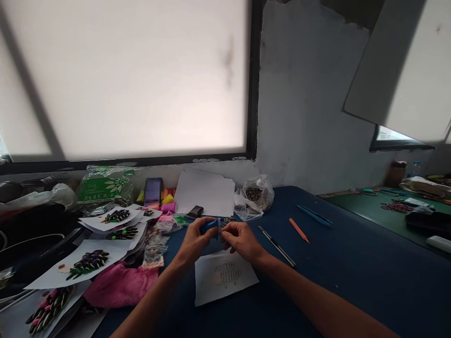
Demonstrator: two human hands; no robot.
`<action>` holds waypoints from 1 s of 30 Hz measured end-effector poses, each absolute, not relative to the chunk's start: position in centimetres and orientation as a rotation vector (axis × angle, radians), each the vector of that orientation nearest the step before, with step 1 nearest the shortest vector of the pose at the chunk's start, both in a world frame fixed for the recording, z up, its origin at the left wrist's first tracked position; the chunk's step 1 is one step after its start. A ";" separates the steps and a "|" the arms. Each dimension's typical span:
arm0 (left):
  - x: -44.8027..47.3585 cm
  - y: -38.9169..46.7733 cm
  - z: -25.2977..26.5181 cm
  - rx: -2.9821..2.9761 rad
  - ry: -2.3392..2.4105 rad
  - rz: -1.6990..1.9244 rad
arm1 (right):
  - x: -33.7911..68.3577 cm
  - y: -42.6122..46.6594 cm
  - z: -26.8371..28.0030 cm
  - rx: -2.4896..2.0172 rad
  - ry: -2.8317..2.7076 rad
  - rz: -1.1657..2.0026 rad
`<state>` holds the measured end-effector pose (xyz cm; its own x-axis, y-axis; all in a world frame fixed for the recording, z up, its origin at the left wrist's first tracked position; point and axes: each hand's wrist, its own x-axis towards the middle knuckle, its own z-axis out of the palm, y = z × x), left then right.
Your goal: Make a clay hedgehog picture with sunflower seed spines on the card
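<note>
Nearest you, a sheet of paper point(227, 279) bearing a drawing is lying on the dark blue table point(352, 277), and a pink cloth point(121, 286) is resting well to its left. Around the sheet's far edge, your left hand point(193, 241) is pinching a small blue packet point(207, 227) between thumb and fingers. Your right hand point(241, 240) is meeting its clear edge with bunched fingertips; whether they are gripping it, I cannot tell. You seem to be working at that edge, so the next move is probably calling for a steady left hold and a light right touch. To the right, a knife point(276, 245), an orange stick point(299, 230) and blue tweezers point(313, 215) are lying apart. Farther off, a bag of seeds point(253, 195) is sitting beside white sheets point(204, 192) near the wall.
</note>
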<state>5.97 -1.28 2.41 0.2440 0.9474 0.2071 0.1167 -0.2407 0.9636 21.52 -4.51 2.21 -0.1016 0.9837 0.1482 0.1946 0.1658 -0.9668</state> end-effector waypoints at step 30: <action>6.6 -1.7 2.3 1.900 0.969 1.090 | 21.7 -4.7 2.1 -1.164 -1.619 0.699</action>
<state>6.56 -1.75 2.30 0.3574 0.8654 0.3513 0.2474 -0.4505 0.8578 21.73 -4.75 2.08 -0.0555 0.9233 0.3802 0.3568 0.3739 -0.8561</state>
